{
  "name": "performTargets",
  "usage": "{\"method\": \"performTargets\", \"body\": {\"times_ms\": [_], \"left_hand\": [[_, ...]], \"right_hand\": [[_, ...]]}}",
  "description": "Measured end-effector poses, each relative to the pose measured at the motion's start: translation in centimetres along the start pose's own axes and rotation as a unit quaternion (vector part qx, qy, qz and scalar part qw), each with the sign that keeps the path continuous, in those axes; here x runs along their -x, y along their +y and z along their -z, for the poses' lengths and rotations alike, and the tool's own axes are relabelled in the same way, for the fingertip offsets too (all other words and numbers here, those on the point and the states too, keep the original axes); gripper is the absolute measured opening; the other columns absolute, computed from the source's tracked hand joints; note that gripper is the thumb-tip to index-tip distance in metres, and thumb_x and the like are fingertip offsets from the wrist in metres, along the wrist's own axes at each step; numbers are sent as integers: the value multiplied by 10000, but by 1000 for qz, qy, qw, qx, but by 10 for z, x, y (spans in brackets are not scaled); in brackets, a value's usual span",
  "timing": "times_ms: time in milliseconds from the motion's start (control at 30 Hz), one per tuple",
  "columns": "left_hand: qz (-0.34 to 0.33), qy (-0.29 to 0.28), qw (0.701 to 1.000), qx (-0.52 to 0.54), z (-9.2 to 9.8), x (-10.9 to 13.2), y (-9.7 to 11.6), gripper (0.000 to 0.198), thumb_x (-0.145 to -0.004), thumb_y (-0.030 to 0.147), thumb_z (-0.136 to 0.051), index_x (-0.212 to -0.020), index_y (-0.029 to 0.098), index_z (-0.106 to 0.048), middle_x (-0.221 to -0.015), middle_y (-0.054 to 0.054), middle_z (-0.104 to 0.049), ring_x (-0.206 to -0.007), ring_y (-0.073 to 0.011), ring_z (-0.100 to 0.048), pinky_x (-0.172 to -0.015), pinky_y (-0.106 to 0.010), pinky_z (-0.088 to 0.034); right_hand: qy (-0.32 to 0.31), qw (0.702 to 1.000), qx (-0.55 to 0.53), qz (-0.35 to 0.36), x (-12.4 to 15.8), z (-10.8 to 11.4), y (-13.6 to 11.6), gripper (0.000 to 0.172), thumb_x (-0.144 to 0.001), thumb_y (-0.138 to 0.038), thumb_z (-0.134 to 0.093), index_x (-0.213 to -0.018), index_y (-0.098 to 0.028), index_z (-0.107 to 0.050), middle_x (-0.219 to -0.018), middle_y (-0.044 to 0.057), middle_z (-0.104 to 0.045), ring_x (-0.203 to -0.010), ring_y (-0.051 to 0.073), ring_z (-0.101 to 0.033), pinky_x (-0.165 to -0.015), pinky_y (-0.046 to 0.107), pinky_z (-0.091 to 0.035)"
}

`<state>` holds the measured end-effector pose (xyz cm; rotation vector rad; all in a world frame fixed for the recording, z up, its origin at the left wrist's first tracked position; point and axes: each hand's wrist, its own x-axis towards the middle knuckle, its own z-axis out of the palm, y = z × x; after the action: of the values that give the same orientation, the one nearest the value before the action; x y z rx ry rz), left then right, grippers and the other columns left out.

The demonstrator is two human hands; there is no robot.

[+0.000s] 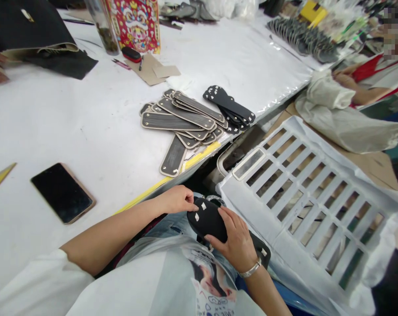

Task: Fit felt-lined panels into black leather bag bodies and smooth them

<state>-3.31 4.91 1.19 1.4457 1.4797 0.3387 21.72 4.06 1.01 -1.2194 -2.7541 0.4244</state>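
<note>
Over my lap, my right hand (233, 239) is wrapped round a black rounded strip (210, 219), apparently leather, with small white patches near its end. More black shows past the wrist, with another white patch; whether it is the same piece I cannot tell. My left hand (179, 201) is closed in a pinch at the strip's far left edge, beside the patches. What lies between its fingertips is too small to make out. On the table edge ahead sits a pile of grey strips with pale borders (175, 120). Beside it are several black strips with white patches (232, 107).
A white slatted plastic crate (291, 184) stands at right, one pale-edged strip (249, 164) on its rim. The white table (96, 127) carries a phone (63, 192), a red printed bag (136, 26) and a clear cup (105, 33). Another person's arm (367, 92) is at upper right.
</note>
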Motion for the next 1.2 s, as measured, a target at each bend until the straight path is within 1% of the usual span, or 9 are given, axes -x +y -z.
{"method": "performTargets", "body": {"times_ms": [267, 400, 500, 667, 733, 867, 1000, 1100, 1200], "left_hand": [[-47, 11, 999, 11, -6, 2, -5, 255, -696, 351, -626, -561, 168, -510, -509, 61, -465, -498, -88, -396, -502, -226, -274], [-69, 45, 995, 62, -15, 4, -12, 237, -713, 358, -631, -636, 172, -506, -551, 65, -460, -528, -88, -397, -513, -217, -289], [-64, 63, 982, 165, -25, 3, -22, 259, -694, 368, -660, -721, 176, -488, -572, 75, -437, -539, -83, -391, -509, -206, -305], [-38, -2, 925, 379, -38, -1, -35, 334, -748, 456, -596, -867, 172, -465, -647, 65, -452, -536, -76, -432, -478, -196, -370], [-37, -1, 923, 382, -39, -3, -35, 337, -766, 465, -578, -879, 167, -469, -655, 62, -457, -534, -72, -440, -468, -190, -380], [-49, 3, 951, 306, -36, -7, -30, 325, -729, 410, -639, -866, 180, -454, -565, 102, -398, -466, -62, -396, -424, -180, -357], [-63, 6, 966, 251, -33, -8, -25, 255, -783, 392, -574, -866, 193, -439, -566, 101, -386, -467, -72, -408, -418, -185, -374], [-68, -9, 961, 267, -33, -10, -26, 263, -793, 407, -561, -880, 200, -423, -589, 96, -381, -493, -80, -423, -420, -188, -398], [-76, -54, 946, 312, -33, -11, -33, 318, -778, 437, -575, -909, 203, -405, -630, 91, -397, -533, -85, -440, -454, -204, -434]], "right_hand": [[22, 1000, -8, 9, -6, 4, -8, 688, -764, -545, -586, -1269, -107, -425, -1278, 178, -481, -1164, 294, -456, -960, 474, -403], [51, 997, 5, 51, -16, 4, -25, 445, -849, -417, -525, -1218, -168, -517, -1294, 144, -483, -1181, 280, -441, -987, 487, -368], [41, 997, 18, 70, -20, 0, -32, 334, -855, -379, -531, -1131, -202, -595, -1268, 110, -525, -1178, 280, -446, -1011, 494, -339], [40, 997, 32, 61, -18, -4, -31, 352, -858, -398, -530, -1153, -216, -595, -1292, 92, -523, -1200, 279, -433, -1013, 486, -341], [39, 997, 33, 60, -18, -4, -31, 351, -859, -396, -529, -1155, -218, -595, -1291, 89, -525, -1205, 277, -430, -1016, 483, -340], [26, 998, 36, 50, -19, -2, -33, 351, -857, -391, -532, -1160, -226, -594, -1298, 85, -521, -1214, 274, -425, -1029, 479, -328], [15, 998, 34, 47, -20, -1, -34, 349, -861, -392, -524, -1163, -230, -592, -1306, 86, -513, -1219, 274, -420, -1032, 485, -321], [14, 998, 27, 47, -20, -1, -33, 349, -863, -394, -519, -1162, -230, -592, -1307, 85, -512, -1222, 277, -416, -1032, 487, -316], [13, 999, 25, 45, -20, -1, -33, 344, -859, -386, -529, -1160, -232, -594, -1315, 82, -507, -1225, 280, -411, -1024, 480, -323]]}}
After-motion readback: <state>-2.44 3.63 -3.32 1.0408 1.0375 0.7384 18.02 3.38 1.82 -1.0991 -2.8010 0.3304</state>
